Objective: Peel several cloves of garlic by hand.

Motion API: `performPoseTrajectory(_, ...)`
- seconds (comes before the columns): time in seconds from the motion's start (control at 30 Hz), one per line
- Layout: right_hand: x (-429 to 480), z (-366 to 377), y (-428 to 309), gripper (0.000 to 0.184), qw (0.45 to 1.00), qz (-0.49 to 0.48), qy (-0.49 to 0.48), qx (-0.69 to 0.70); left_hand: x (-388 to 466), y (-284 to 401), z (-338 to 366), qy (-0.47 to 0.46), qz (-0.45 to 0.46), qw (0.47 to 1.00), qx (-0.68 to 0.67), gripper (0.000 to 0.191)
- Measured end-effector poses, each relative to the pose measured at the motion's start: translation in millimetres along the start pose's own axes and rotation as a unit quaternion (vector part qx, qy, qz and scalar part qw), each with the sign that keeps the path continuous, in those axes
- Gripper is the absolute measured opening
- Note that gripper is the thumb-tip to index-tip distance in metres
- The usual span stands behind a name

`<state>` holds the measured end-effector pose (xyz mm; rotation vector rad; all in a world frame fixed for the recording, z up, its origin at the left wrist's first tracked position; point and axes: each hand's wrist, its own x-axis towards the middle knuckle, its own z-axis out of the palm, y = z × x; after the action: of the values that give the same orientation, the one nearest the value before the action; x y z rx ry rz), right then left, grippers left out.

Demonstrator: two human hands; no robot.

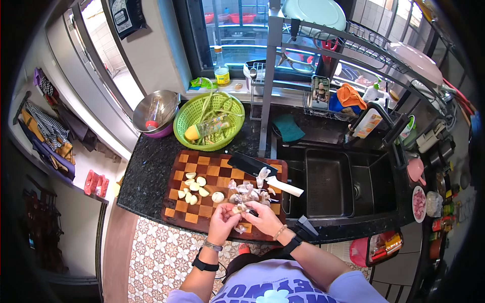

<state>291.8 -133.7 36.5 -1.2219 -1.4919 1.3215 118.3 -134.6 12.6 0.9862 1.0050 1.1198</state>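
My left hand [226, 218] and my right hand [263, 218] meet over the front of a checkered wooden cutting board [197, 161]. Between their fingertips is a garlic clove [239, 208], partly hidden by the fingers. Several peeled garlic cloves [194, 186] lie grouped on the board's left half. A round pale garlic piece [218, 197] rests just beyond my left hand. Papery garlic skins [248, 191] are heaped beyond my right hand. A cleaver with a dark blade [250, 164] and white handle [285, 186] lies across the board's right side, its handle reaching past the edge.
Behind the board stand a green colander [182, 136] holding greens and a bottle, and a metal bowl [140, 110]. A black double sink [327, 181] with a faucet [399, 127] is at right. A dish rack post [267, 94] rises behind the cleaver. A meat plate [419, 204] sits far right.
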Motion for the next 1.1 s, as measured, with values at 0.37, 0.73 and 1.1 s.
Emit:
performPoseTrajectory(0.37, 6.4, 2.9, 21.6, 0.038, 0.998, 0.027, 0.064, 0.006, -4.8, 2.4, 10.6, -0.012, -0.045, 0.998, 0.049, 0.016)
performPoseTrajectory(0.73, 6.7, 3.2, -0.9, 0.024, 0.987, -0.024, 0.057, -0.146, -2.8, 15.9, 18.3, -0.038, -0.174, 0.983, -0.049, 0.018)
performPoseTrajectory(1.1, 9.5, 15.0, 10.8, 0.022, 0.989, -0.029, 0.112, -0.093, -7.8, 4.8, 20.7, -0.026, -0.191, 0.946, -0.260, 0.012)
